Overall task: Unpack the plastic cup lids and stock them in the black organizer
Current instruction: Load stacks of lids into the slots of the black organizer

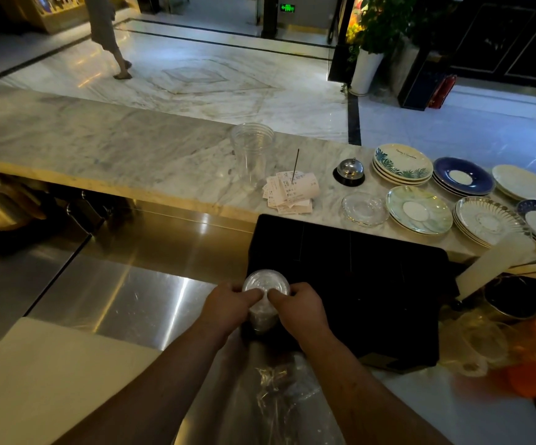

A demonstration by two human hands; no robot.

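A stack of clear plastic cup lids stands upright at the front left corner of the black organizer. My left hand grips the stack from the left and my right hand grips it from the right, thumbs meeting over the top lid. The lower part of the stack is hidden between my hands. Crumpled clear plastic wrapping lies on the steel counter between my forearms.
A stack of clear cups, receipts on a spike, a service bell and several stacks of saucers sit on the marble ledge. A white board lies at the left. Bags and an orange object crowd the right.
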